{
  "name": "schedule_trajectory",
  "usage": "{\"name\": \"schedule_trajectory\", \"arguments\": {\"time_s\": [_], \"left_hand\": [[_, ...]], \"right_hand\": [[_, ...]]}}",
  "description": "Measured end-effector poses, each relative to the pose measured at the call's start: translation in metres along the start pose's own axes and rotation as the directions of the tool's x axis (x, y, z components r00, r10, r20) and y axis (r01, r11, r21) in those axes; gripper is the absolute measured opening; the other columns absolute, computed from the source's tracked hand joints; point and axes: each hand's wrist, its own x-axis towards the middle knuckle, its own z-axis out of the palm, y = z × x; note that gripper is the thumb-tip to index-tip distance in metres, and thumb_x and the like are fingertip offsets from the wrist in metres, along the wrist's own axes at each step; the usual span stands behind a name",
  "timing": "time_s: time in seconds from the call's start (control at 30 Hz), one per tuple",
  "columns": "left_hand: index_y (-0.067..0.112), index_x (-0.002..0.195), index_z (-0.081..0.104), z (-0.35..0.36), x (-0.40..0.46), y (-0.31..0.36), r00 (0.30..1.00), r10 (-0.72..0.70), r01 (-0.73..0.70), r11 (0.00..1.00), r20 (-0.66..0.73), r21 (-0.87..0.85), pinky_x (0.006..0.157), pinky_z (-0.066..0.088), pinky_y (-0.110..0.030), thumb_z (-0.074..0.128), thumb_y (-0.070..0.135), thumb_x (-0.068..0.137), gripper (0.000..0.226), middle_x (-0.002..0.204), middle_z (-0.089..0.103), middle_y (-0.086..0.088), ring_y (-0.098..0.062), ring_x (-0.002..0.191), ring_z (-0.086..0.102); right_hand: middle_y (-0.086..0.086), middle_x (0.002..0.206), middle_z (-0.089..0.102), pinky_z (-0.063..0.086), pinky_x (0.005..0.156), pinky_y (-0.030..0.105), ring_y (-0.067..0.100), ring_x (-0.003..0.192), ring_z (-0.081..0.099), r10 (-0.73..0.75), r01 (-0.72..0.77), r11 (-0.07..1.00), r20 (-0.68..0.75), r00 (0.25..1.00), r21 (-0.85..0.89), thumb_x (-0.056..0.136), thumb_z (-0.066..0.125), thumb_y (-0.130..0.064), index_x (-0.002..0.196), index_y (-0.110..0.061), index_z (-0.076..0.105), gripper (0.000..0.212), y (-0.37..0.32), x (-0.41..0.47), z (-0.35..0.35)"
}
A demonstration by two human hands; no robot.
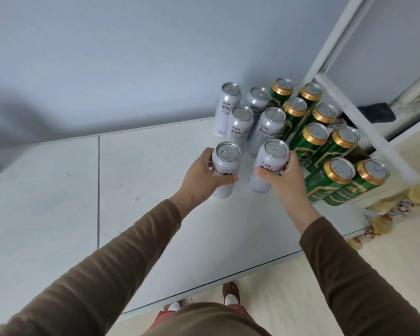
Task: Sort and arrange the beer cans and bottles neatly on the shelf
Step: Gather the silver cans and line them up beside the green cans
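Note:
My left hand (201,177) grips a white beer can (224,172) standing upright on the white shelf top (155,190). Beside it, my right hand (280,180) is closed around a second white can (268,166). These two cans form the front of a block of white cans (240,122) set in two columns. To the right stand several green cans with gold rims (325,141), also in two columns running back toward the wall.
A white metal frame post (337,42) rises at the right, with a crossbar (364,127) over the green cans. The shelf's front edge (228,282) runs above a pale floor. The grey wall (131,57) is behind the cans.

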Motion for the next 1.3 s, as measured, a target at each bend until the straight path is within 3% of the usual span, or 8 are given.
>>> {"name": "schedule_trajectory", "arguments": {"time_s": [0.17,0.37,0.57,0.73,0.83,0.97,1.17,1.3], "left_hand": [[0.025,0.108,0.056,0.043,0.013,0.012,0.998,-0.021,0.021,1.0,-0.064,0.004,0.09,0.055,-0.042,0.088,0.029,0.065,0.053,0.102,0.068,0.011,-0.011,0.097,0.063],[0.025,0.111,0.057,0.081,0.024,0.029,0.98,-0.021,0.019,1.0,-0.198,-0.011,0.088,0.055,-0.032,0.087,0.025,0.068,0.053,0.103,0.069,0.014,-0.009,0.098,0.064],[0.023,0.108,0.056,0.095,0.028,0.028,0.961,-0.054,0.056,0.998,-0.27,-0.002,0.082,0.052,-0.032,0.086,0.02,0.071,0.048,0.099,0.065,0.013,-0.006,0.087,0.061],[0.024,0.112,0.056,0.094,0.028,0.027,0.963,-0.067,0.07,0.998,-0.261,0.002,0.09,0.054,-0.039,0.086,0.023,0.069,0.053,0.107,0.068,0.007,-0.016,0.102,0.065],[0.027,0.121,0.055,0.096,0.024,0.025,0.961,-0.057,0.061,0.998,-0.269,0.009,0.096,0.052,-0.037,0.085,0.024,0.069,0.06,0.113,0.067,0.012,-0.01,0.107,0.063],[0.028,0.14,0.046,0.09,0.011,0.026,0.962,-0.021,0.05,0.994,-0.274,0.098,0.102,0.037,-0.023,0.084,0.023,0.075,0.075,0.134,0.058,0.018,0.004,0.127,0.049],[0.023,0.149,0.038,0.055,-0.024,0.041,0.939,0.143,0.032,0.87,-0.314,0.492,0.105,0.031,-0.022,0.08,0.033,0.083,0.079,0.15,0.044,0.006,-0.011,0.135,0.041],[0.022,0.148,0.04,0.025,-0.052,0.047,0.91,0.248,0.027,0.764,-0.331,0.645,0.112,0.03,-0.027,0.077,0.033,0.085,0.075,0.152,0.042,0.005,-0.015,0.14,0.036]], "right_hand": [[-0.019,0.106,0.062,0.051,0.097,0.04,0.009,0.101,0.062,-0.047,0.049,0.998,0.06,0.997,-0.039,0.072,0.087,-0.02,0.121,-0.021,0.05,0.061,0.013,0.025,-0.024],[-0.01,0.116,0.062,0.051,0.096,0.039,0.011,0.107,0.061,-0.078,0.075,0.997,0.121,0.99,0.026,0.068,0.084,-0.029,0.124,-0.023,0.047,0.067,0.026,0.042,-0.036],[-0.002,0.125,0.058,0.048,0.097,0.032,0.013,0.114,0.058,-0.129,0.118,0.99,0.164,0.978,0.075,0.073,0.085,-0.017,0.13,-0.021,0.044,0.07,0.029,0.044,-0.04],[-0.002,0.133,0.052,0.046,0.106,0.04,0.014,0.123,0.053,-0.182,0.176,0.983,0.149,0.972,0.054,0.074,0.082,-0.024,0.139,-0.023,0.038,0.079,0.024,0.041,-0.045],[0.001,0.147,0.041,0.036,0.116,0.037,0.017,0.138,0.039,-0.264,0.266,0.964,0.127,0.956,0.0,0.078,0.082,-0.024,0.149,-0.017,0.032,0.087,0.016,0.034,-0.052],[0.005,0.149,0.039,0.032,0.115,0.032,0.021,0.14,0.033,-0.502,0.519,0.841,0.136,0.854,-0.151,0.084,0.078,-0.024,0.148,-0.011,0.036,0.078,-0.001,0.026,-0.064],[0.01,0.146,0.045,0.036,0.111,0.047,0.032,0.137,0.037,-0.671,0.737,0.588,0.307,0.675,-0.334,0.088,0.071,-0.029,0.139,-0.009,0.048,0.06,-0.025,0.024,-0.059],[0.008,0.144,0.048,0.034,0.112,0.045,0.031,0.134,0.039,-0.704,0.802,0.488,0.387,0.595,-0.345,0.089,0.068,-0.029,0.137,-0.01,0.051,0.054,-0.038,0.009,-0.04]]}}
